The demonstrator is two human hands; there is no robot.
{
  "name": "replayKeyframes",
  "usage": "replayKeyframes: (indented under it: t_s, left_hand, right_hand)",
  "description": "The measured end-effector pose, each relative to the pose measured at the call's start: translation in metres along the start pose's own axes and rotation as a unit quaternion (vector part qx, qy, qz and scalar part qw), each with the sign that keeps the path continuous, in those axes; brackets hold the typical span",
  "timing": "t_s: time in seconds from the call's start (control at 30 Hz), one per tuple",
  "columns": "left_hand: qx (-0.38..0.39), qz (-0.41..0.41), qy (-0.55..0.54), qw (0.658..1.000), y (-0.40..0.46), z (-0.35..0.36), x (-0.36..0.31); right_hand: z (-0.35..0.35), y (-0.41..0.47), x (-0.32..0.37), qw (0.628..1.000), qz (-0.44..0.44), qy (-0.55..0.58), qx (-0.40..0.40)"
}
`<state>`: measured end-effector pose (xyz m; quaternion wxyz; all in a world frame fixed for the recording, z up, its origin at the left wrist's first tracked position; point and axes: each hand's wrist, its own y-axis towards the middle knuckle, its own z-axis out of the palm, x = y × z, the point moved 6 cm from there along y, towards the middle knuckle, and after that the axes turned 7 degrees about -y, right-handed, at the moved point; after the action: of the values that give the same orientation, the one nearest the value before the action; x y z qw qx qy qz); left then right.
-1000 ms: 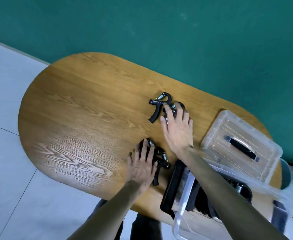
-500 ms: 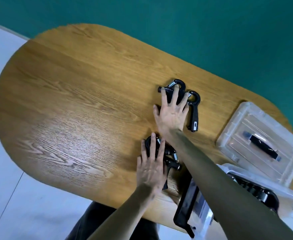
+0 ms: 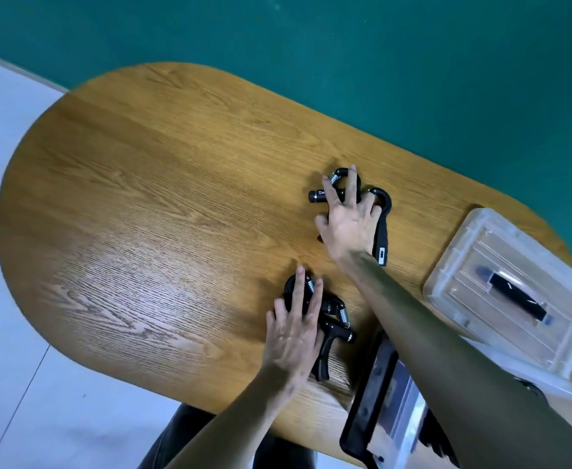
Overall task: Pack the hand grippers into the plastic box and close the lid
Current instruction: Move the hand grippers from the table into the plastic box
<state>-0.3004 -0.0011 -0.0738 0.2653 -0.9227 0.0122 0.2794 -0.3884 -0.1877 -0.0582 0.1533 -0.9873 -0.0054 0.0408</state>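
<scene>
While both arms are reaching up from the lower edge of the frame, the left hand [image 3: 294, 336] is lying flat with its fingers spread over a pair of black hand grippers [image 3: 328, 328] near the lower middle of the wooden table [image 3: 142, 231]; the fingers are pressing down on the coiled ends and are not curled around them. Further up and to the right, the right hand [image 3: 348, 221] is spreading its fingers across a second pair of hand grippers [image 3: 381, 228], with the fingertips resting on the looped heads and one handle sticking out beside the wrist; whether the thumb is gripping underneath cannot be told. At the lower right, the clear plastic box [image 3: 403, 418] is sitting partly behind the right forearm, with dark shapes showing inside it. Above it, at the right edge, the transparent lid [image 3: 463, 265] with a black handle is lying separately on the table.
</scene>
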Motion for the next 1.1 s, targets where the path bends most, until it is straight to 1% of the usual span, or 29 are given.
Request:
replayKeyframes:
  t_s: [0.2, 0.37, 0.53, 0.6, 0.73, 0.9, 1.1]
  left_hand:
    - [0.029, -0.004, 0.022, 0.999, -0.005, -0.013, -0.009]
    - [-0.014, -0.013, 0.05, 0.999, -0.014, -0.045, -0.031]
    - [-0.077, -0.018, 0.033, 0.996, -0.027, -0.084, -0.075]
    - [-0.09, -0.024, 0.054, 0.994, -0.035, -0.095, -0.098]
    - [-0.097, -0.008, 0.109, 0.989, -0.051, -0.108, -0.151]
    - [-0.112, 0.021, 0.133, 0.985, -0.081, -0.102, -0.209]
    - [-0.099, 0.062, 0.146, 0.982, -0.114, -0.056, -0.247]
  right_hand:
    - [-0.027, -0.027, -0.02, 1.0, -0.012, 0.012, -0.005]
    - [-0.069, -0.065, -0.045, 0.998, -0.006, 0.049, -0.046]
    - [-0.108, -0.11, -0.083, 0.991, 0.027, 0.081, -0.102]
    - [-0.121, -0.13, -0.1, 0.987, 0.04, 0.092, -0.126]
    - [-0.14, -0.171, -0.135, 0.983, 0.041, 0.102, -0.144]
    - [-0.149, -0.224, -0.189, 0.977, 0.073, 0.128, -0.155]
    - [-0.114, -0.299, -0.241, 0.972, 0.103, 0.15, -0.149]
